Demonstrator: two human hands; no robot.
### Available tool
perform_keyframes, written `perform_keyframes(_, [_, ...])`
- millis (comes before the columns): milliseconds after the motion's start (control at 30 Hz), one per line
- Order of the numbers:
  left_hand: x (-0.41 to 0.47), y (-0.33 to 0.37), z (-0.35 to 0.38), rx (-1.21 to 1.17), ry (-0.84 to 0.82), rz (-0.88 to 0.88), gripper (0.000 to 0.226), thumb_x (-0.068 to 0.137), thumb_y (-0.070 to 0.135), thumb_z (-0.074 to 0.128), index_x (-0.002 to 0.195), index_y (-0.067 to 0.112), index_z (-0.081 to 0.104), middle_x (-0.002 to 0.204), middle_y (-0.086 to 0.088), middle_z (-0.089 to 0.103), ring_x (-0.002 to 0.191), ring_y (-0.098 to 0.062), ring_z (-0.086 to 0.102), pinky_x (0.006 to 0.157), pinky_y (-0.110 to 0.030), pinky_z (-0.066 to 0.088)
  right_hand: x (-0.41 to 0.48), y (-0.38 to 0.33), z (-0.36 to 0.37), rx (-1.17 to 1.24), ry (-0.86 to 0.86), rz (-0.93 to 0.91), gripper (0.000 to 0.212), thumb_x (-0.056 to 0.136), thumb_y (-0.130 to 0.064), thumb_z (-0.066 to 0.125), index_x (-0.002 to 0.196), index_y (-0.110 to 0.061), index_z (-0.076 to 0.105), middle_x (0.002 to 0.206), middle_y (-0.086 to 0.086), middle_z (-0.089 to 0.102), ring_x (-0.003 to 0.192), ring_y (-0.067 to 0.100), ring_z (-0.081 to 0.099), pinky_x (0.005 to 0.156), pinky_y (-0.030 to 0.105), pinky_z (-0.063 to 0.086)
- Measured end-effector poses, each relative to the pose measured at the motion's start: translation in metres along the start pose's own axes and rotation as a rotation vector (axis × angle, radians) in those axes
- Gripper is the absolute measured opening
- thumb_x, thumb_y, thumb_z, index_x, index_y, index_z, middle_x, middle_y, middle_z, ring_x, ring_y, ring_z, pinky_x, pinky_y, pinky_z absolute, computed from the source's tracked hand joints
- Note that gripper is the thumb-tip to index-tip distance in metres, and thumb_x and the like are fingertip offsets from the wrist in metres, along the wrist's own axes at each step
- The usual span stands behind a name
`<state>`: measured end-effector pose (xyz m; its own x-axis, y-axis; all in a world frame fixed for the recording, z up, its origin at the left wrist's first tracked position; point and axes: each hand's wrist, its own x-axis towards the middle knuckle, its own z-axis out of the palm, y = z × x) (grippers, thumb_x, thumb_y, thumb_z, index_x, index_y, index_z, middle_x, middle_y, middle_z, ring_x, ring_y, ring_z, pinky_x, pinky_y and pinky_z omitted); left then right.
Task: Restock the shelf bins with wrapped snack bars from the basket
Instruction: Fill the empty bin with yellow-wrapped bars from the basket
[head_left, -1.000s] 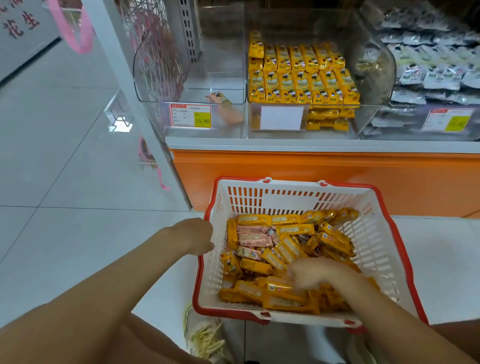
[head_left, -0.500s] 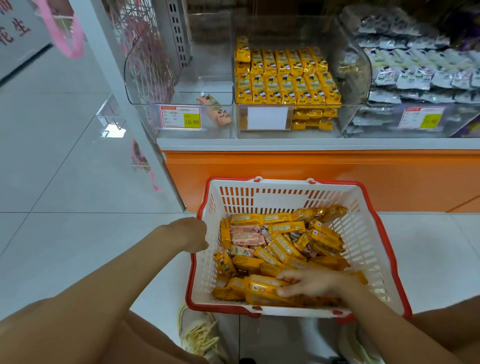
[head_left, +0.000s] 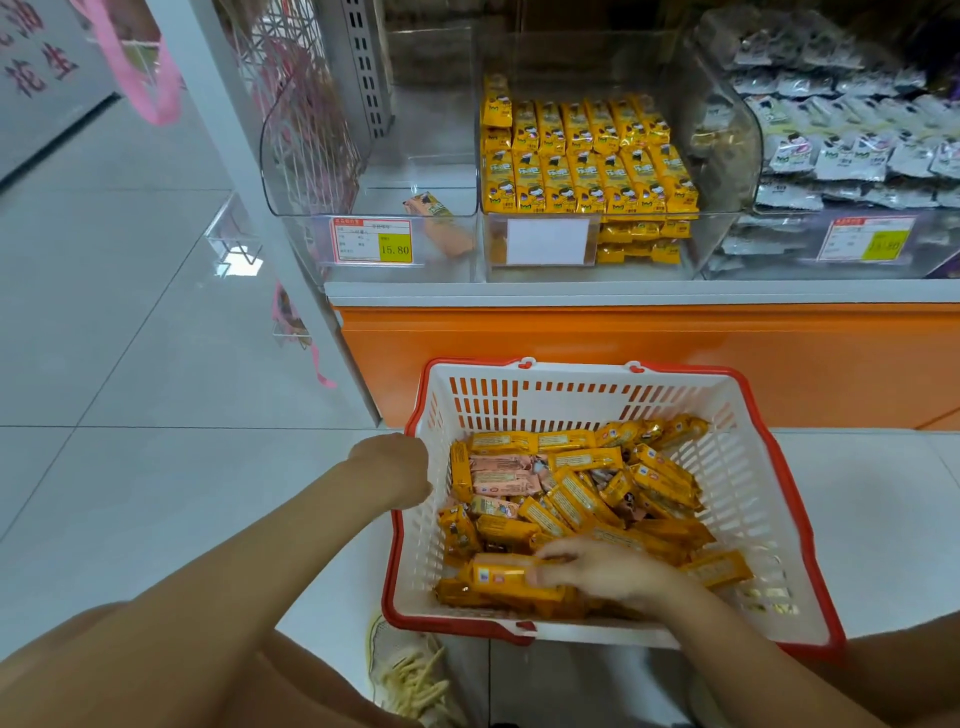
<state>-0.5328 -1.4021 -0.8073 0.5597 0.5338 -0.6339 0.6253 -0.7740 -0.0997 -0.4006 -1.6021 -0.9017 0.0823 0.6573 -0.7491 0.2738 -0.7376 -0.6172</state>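
Snack bar (head_left: 511, 578) under right hand (head_left: 605, 571)

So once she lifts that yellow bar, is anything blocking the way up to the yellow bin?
Nothing visible blocks it. The right hand grips a yellow bar atop the pile, the basket is open, and the yellow bin is open on top.

Your left arm stretches forward from the lower left, and your left hand (head_left: 394, 470) is curled into a loose fist, knuckles up, pressed against the outside of the basket (head_left: 737, 499) at its left rim. Your right arm comes in from the lower right over the basket's near edge. Your right hand (head_left: 605, 571) lies palm down near the near-left corner, fingers bent and closed around a yellow snack bar (head_left: 501, 576), thumb side toward you.
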Motion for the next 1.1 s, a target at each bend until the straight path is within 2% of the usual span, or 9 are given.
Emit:
perform_keyframes(100, [-0.003,0.010,-0.008,-0.378,-0.016,-0.061,0.037,0.096,0.041,0.049,0.088,0.006,0.059,0.075,-0.001,0.059,0.073,-0.016,0.063,0.068,-0.026,0.052,-0.011,-0.024,-0.019,0.021,0.251,-0.075,0.049,0.085,-0.053,0.063,0.129,-0.032,0.057,0.144,-0.006,0.041,0.129,0.014,0.042,0.104,0.028,0.038])
perform_keyframes(200, [-0.007,0.021,-0.015,-1.143,-0.300,-0.010,0.059,0.087,0.050,0.060,0.102,-0.006,0.063,0.081,-0.015,0.071,0.070,-0.021,0.071,0.072,-0.029,0.059,-0.026,-0.052,-0.030,-0.087,0.644,-0.245,0.042,0.087,-0.042,0.066,0.126,-0.028,0.060,0.125,-0.001,0.047,0.112,0.010,0.048,0.079,0.007,0.032])
perform_keyframes(300, [-0.011,0.030,-0.025,-1.646,-0.267,0.091,0.052,0.081,0.042,0.067,0.105,-0.005,0.064,0.091,-0.021,0.072,0.085,-0.026,0.072,0.078,-0.033,0.059,-0.039,-0.071,-0.030,-0.205,0.885,-0.457,0.043,0.085,-0.034,0.070,0.126,-0.028,0.061,0.124,-0.002,0.036,0.105,0.006,0.044,0.081,-0.002,0.031])
perform_keyframes(400, [-0.014,0.035,-0.039,-1.941,-0.241,0.166,0.038,0.080,0.025,0.068,0.106,-0.003,0.064,0.099,-0.023,0.071,0.092,-0.027,0.070,0.077,-0.031,0.059,-0.044,-0.076,-0.032,-0.321,1.048,-0.649,0.044,0.084,-0.033,0.071,0.127,-0.026,0.061,0.136,0.004,0.039,0.117,0.019,0.050,0.094,0.024,0.046])
perform_keyframes(500, [-0.018,0.036,-0.053,-2.050,-0.300,0.273,0.046,0.075,0.020,0.067,0.115,-0.001,0.061,0.111,-0.026,0.066,0.098,-0.028,0.069,0.080,-0.033,0.058,-0.052,-0.083,-0.042,-0.419,1.185,-0.761,0.042,0.087,-0.040,0.063,0.126,-0.023,0.060,0.145,0.010,0.040,0.124,0.027,0.046,0.098,0.033,0.039])
perform_keyframes(633, [-0.020,0.039,-0.069,-2.105,-0.278,0.363,0.034,0.074,0.019,0.066,0.104,0.003,0.065,0.106,-0.020,0.068,0.091,-0.025,0.070,0.085,-0.035,0.056,-0.064,-0.092,-0.052,-0.415,1.176,-0.892,0.035,0.098,-0.042,0.046,0.127,-0.028,0.058,0.147,0.002,0.040,0.125,0.016,0.043,0.101,0.015,0.031])
perform_keyframes(767, [-0.020,0.047,-0.083,-2.109,-0.254,0.426,0.036,0.073,0.012,0.065,0.105,-0.003,0.064,0.104,-0.021,0.068,0.086,-0.025,0.070,0.082,-0.036,0.057,-0.079,-0.102,-0.052,-0.100,1.115,-0.910,0.034,0.100,-0.035,0.042,0.133,-0.035,0.051,0.133,-0.016,0.048,0.121,-0.001,0.048,0.094,0.012,0.040])
perform_keyframes(867, [-0.020,0.054,-0.089,-2.086,-0.240,0.465,0.034,0.072,0.012,0.065,0.102,-0.002,0.065,0.101,-0.019,0.070,0.086,-0.023,0.071,0.081,-0.035,0.058,-0.092,-0.107,-0.058,0.238,1.001,-0.799,0.034,0.093,-0.041,0.054,0.125,-0.049,0.047,0.120,-0.028,0.054,0.111,-0.004,0.055,0.084,0.014,0.047])
perform_keyframes(1100, [-0.019,0.067,-0.093,-2.044,-0.289,0.499,0.019,0.072,0.010,0.065,0.091,0.009,0.066,0.089,-0.015,0.071,0.080,-0.025,0.071,0.079,-0.048,0.056,-0.108,-0.106,-0.077,0.634,0.854,-0.803,0.026,0.085,-0.024,0.062,0.111,-0.018,0.065,0.107,-0.001,0.071,0.101,0.014,0.066,0.078,0.023,0.053])
